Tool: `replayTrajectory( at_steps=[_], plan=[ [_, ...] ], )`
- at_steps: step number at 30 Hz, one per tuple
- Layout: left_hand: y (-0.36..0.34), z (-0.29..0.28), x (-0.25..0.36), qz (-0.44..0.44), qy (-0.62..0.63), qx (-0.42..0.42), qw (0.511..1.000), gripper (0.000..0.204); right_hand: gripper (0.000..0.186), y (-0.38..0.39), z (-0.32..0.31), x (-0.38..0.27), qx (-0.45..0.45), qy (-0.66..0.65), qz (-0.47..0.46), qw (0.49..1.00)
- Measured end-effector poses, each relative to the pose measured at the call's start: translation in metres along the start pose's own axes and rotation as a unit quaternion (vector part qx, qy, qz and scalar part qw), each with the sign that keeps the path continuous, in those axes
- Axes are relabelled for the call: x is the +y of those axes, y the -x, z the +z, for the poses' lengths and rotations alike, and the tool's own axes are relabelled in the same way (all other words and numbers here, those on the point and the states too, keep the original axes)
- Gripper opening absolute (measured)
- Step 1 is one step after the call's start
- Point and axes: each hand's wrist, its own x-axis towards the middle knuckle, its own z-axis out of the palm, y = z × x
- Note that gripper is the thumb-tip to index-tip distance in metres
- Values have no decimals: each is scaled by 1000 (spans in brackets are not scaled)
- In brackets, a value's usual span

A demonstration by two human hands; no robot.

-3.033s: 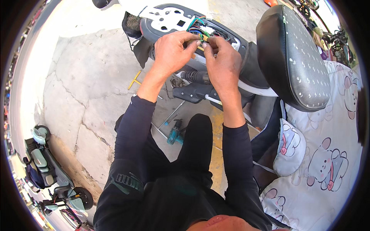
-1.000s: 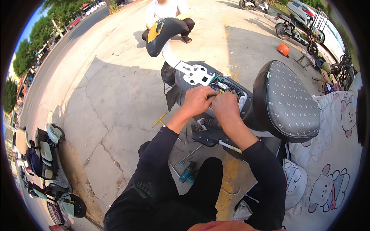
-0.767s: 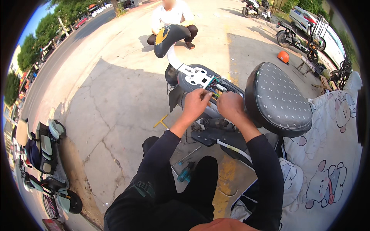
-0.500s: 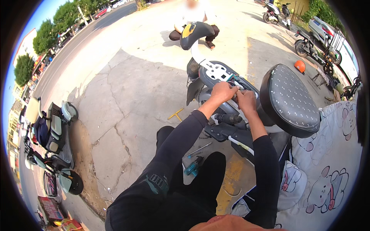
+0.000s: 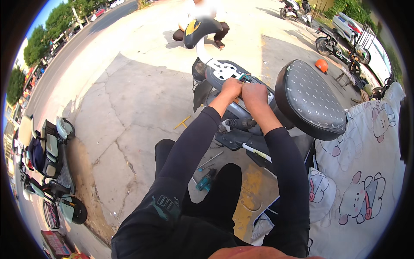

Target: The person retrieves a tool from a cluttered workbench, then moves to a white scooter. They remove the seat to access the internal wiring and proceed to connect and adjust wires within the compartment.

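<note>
My left hand [image 5: 232, 89] and my right hand [image 5: 255, 96] press together, both closed, above the open rear body of an electric scooter. What their fingers pinch is hidden by the knuckles. Just beyond them, thin wires [image 5: 246, 78] show in the opening. A white metal bracket [image 5: 222, 70] lies past the wires, and a curved post rises from it to a torn black backrest [image 5: 202, 32]. To the right of my hands stands the patterned grey scooter seat [image 5: 311, 97]. Below them are a black shock absorber [image 5: 239, 124] and a dark footrest panel [image 5: 239, 140].
On the concrete lie a yellow T-handle wrench [image 5: 183, 122], a screwdriver [image 5: 210, 160] and a teal power drill [image 5: 205, 180]. A person [image 5: 202, 19] squats beyond the scooter. Another scooter [image 5: 54, 159] stands left; a cartoon-print cover [image 5: 358, 185] hangs at right, near an orange helmet [image 5: 321, 65].
My hands have come closer together, and the right has turned so its back faces up, covering more of the fingers. The whole view has shifted, so the surroundings appear farther left.
</note>
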Motion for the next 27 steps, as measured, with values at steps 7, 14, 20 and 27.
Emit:
replayTrajectory(
  at_steps=[7, 14, 20, 27],
  plan=[
    [-16, 18, 8, -27, -29, -26, 999, 23, 25, 3, -5, 21, -54, -55, 38, 996],
    [-26, 21, 16, -80, -16, 2, 997, 19, 29, -15, 29, 28, 51, -135, 24, 989],
    [-23, 17, 6, -76, -25, -11, 997, 33, 27, 6, 53, 20, 139, -223, 45, 964],
    [-5, 18, 34, -107, 37, -15, 993, 24, 23, 31, 57, 36, 126, -252, 75, 957]
  ],
)
